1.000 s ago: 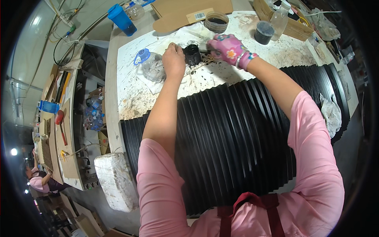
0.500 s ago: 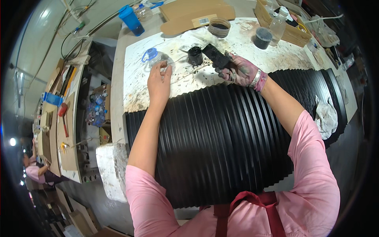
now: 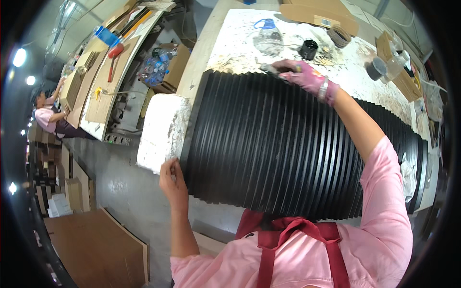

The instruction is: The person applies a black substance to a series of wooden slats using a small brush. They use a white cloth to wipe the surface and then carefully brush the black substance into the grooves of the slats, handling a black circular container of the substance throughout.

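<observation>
Lying above grey floor [image 3: 122,182], strips [image 3: 259,144] cross a stained table [image 3: 235,38]; right grip [image 3: 309,81] clasps tool [image 3: 272,70], left grip [image 3: 174,185] unclear.

Glossy black strips [image 3: 269,149], side by side, ends staggered.

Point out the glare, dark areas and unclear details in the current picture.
Head view: the upper-left lamp burns out to white; pale sheen streaks the black ridged strips; fisheye corners fall to black; details at the gloved right hand's fingertips are too indistinct to name.
</observation>
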### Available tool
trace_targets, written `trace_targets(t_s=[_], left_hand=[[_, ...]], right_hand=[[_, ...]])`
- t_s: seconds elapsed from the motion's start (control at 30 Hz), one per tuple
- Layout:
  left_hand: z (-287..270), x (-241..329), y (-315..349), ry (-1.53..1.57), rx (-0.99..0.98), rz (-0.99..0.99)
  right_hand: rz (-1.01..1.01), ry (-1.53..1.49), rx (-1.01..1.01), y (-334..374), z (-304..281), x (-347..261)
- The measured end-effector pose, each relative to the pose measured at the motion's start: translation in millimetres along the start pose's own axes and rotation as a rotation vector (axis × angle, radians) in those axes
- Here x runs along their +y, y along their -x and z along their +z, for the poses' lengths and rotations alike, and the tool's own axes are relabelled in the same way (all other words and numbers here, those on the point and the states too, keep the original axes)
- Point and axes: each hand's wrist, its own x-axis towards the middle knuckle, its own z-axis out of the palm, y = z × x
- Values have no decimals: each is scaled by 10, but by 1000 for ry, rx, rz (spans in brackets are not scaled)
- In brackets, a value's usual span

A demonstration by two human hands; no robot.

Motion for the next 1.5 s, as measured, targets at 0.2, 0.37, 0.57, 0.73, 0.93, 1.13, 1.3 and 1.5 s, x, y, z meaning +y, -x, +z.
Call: trace_targets(t_s=[0.2,0.37,0.57,0.73,0.93,1.13,1.3,1.5], left_hand=[[-141,-166,627,-108,-135,-93],[-84,-171,643,-12,-102,-119],[-90,-468,642,191,-70,-143],[-160,-558,713,289,-63,-407],[-136,-461,571,110,-127,-486],[-211,-539,543,208,-151,-355],[-276,-540,534,209,-187,-321],[-233,-516,575,106,-160,-204]], right_hand=[[-62,526,-10,-1199,778,-350],[-135,334,99,-1790,1010,-117],[-148,238,36,-1802,952,-41],[25,-129,59,-1679,906,58],[63,-444,108,-1828,977,128],[1,-177,45,-1686,1052,-105],[-12,-145,46,-1605,921,-108],[53,-141,63,-1616,865,48]])
